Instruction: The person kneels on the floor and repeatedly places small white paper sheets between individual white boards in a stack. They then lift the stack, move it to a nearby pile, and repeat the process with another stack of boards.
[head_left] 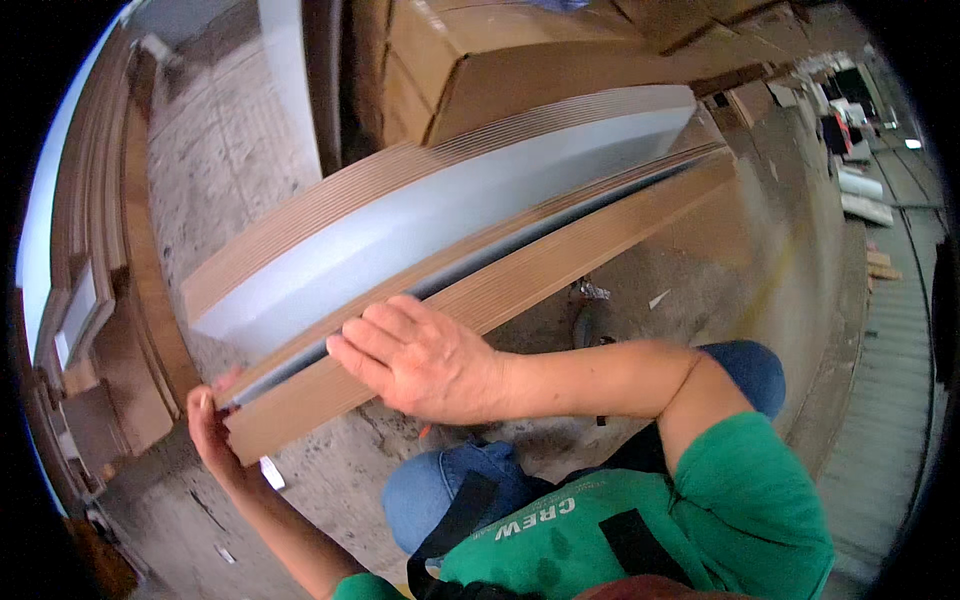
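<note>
I'm seeing 2 hands on 1 long brown board [570, 275]: right hand [440, 370] is clamping over its upper edge, left hand [213, 438] is touching its left end; can't tell that grip. White-faced panel [440, 205] is sitting beyond the right hand, cardboard boxes [540, 75] farther. Scuffed concrete floor [345, 480] is showing below; more panels [115, 385] are standing left of the left hand.

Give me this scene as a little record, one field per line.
Left hand: at the left end of a long, flat brown strip
Right hand: curled over the strip's far long edge
Beyond the strip: long, glossy pale-grey panel
Farther back: brown cardboard boxes
Clothing: green short-sleeved shirt
Floor: grey, concrete-looking
</note>
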